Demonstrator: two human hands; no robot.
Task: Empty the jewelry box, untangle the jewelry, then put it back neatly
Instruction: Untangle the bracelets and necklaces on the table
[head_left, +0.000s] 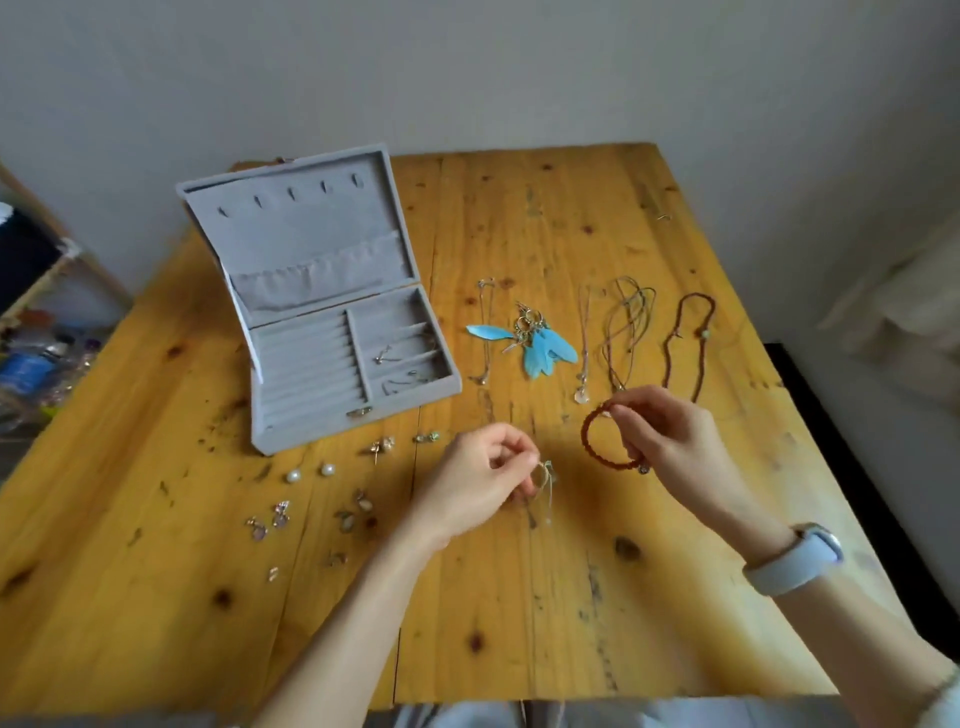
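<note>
At the far left a wooden shelf stands against the pale wall, with bottles and clutter blurred below it. The worktop is yellowish knotty planks, scuffed with dark marks, with gaps between the boards. On its left half the grey box stands open, lid tilted back with a row of hooks and a pocket; a few small pieces remain in its right compartments and one at the front of the ring rolls. In front of the box, earrings lie scattered in pairs, two of them pearls. The left hand hovers just above the worktop, fingers curled, pinching a small ring with a thin thread. Behind it lie a thin chain, blue feather earrings, then cord necklaces and a brown bead necklace, laid side by side. The right hand, a pale watch on its wrist, pinches a red bead bracelet, held up off the planks. At right, a dark floor edge and pale fabric.
</note>
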